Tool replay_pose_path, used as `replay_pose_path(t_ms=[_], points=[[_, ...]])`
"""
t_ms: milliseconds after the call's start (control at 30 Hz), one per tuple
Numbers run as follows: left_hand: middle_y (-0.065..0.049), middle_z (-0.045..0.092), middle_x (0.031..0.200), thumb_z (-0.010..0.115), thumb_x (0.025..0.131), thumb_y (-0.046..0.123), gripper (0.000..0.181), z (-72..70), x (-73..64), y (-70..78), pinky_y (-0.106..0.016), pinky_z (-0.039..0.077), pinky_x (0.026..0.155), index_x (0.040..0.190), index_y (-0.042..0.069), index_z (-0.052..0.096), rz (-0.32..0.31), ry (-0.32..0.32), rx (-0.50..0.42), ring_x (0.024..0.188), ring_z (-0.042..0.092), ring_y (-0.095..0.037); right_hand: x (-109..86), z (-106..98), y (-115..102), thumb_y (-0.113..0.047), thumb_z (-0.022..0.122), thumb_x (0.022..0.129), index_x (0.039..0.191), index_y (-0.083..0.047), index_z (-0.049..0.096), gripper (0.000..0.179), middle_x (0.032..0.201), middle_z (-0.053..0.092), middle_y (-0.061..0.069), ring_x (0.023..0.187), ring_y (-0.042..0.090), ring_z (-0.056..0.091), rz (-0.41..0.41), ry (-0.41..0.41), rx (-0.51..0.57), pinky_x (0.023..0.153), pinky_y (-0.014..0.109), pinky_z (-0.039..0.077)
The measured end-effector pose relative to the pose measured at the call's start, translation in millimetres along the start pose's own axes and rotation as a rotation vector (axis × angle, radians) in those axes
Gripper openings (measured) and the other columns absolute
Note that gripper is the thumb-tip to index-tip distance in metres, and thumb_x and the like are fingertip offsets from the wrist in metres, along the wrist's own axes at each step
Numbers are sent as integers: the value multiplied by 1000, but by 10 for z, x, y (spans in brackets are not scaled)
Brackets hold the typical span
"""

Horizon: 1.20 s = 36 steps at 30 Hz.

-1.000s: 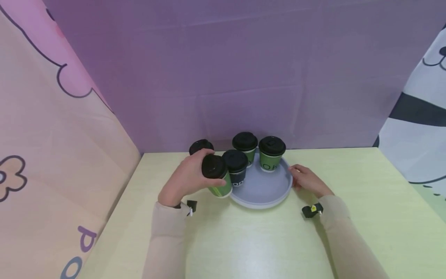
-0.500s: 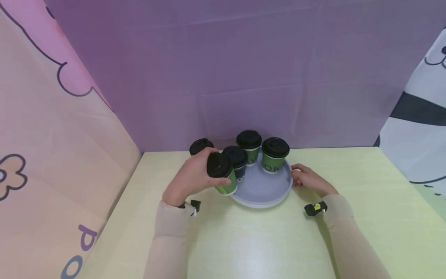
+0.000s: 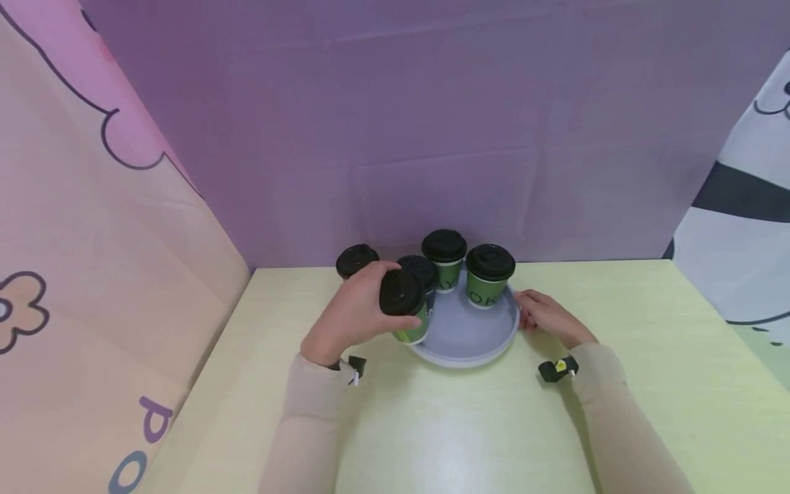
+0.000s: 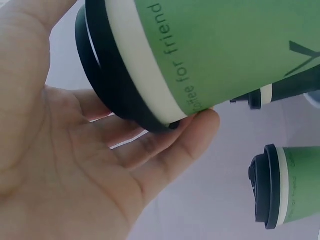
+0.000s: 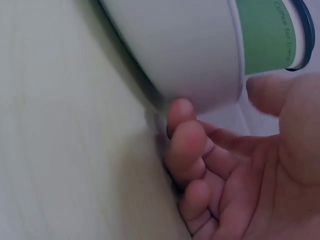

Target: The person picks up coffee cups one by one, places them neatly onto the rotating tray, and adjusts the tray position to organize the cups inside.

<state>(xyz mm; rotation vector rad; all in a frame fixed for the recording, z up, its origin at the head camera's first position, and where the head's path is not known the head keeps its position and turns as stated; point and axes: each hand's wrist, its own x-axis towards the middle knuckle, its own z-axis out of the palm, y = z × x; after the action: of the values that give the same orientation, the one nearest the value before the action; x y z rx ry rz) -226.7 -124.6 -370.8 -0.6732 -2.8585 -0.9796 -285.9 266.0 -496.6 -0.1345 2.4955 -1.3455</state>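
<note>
In the head view my left hand (image 3: 354, 309) grips a green paper coffee cup (image 3: 415, 335) by its black lid end, fingers behind and thumb in front. The cup is slightly tilted, low over the left edge of a round pale grey tray (image 3: 469, 339). On the tray stand two more green lidded cups, one marked OK (image 3: 485, 291) and one behind it (image 3: 447, 271). A dark cup (image 3: 420, 269) is partly hidden by the held one. My right hand (image 3: 549, 319) holds the tray's right side, its thumb by the rim (image 5: 237, 60) and curled fingers against the wall.
Another black-lidded cup (image 3: 356, 259) stands beyond my left hand, mostly hidden by it. The pale wooden table (image 3: 457, 432) meets a purple cloth backdrop (image 3: 395, 137) just behind the cups. A patterned cloth (image 3: 111, 274) borders the left side.
My left hand has moved right with the green cup, over the tray's left edge. The tray has turned slightly clockwise, carrying its cups round. My right hand has shifted only slightly.
</note>
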Motion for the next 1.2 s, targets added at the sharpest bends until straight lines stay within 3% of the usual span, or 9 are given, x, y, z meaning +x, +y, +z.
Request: replay_pose_path(t_ms=[300,567,800,1033,1200], points=[[-4,55,142,89,72,54,94,84,32,78,-45,49,109,146,12,51,36,11,47,130,57,-25,-14,13,1,-36,36,112,132,2,53,46,87,59,4,74,16,57,-7,8,2,71,28,50],[-6,51,150,87,74,56,98,177,66,110,-45,45,114,152,15,45,34,7,77,139,49,-25,-6,-8,-31,-24,37,109,136,6,49,42,88,56,2,76,13,54,8,-24,33,69,26,50],[-6,51,150,86,77,56,96,282,113,129,-49,30,125,153,16,44,74,19,112,142,46,-29,-1,-16,-38,-12,40,98,137,8,47,45,86,56,1,77,12,54,23,-28,43,71,24,50],[-6,53,149,83,78,60,98,378,156,153,-46,40,119,154,16,41,83,-8,159,141,47,-28,-9,-10,-40,-10,42,95,136,10,46,46,86,56,0,74,10,54,9,-37,68,69,23,49],[-8,52,150,83,78,58,98,419,164,172,-47,37,120,154,14,41,79,-27,183,141,47,-29,-20,-16,-39,-11,45,94,139,8,45,48,87,56,1,75,10,54,21,-49,77,70,24,49]])
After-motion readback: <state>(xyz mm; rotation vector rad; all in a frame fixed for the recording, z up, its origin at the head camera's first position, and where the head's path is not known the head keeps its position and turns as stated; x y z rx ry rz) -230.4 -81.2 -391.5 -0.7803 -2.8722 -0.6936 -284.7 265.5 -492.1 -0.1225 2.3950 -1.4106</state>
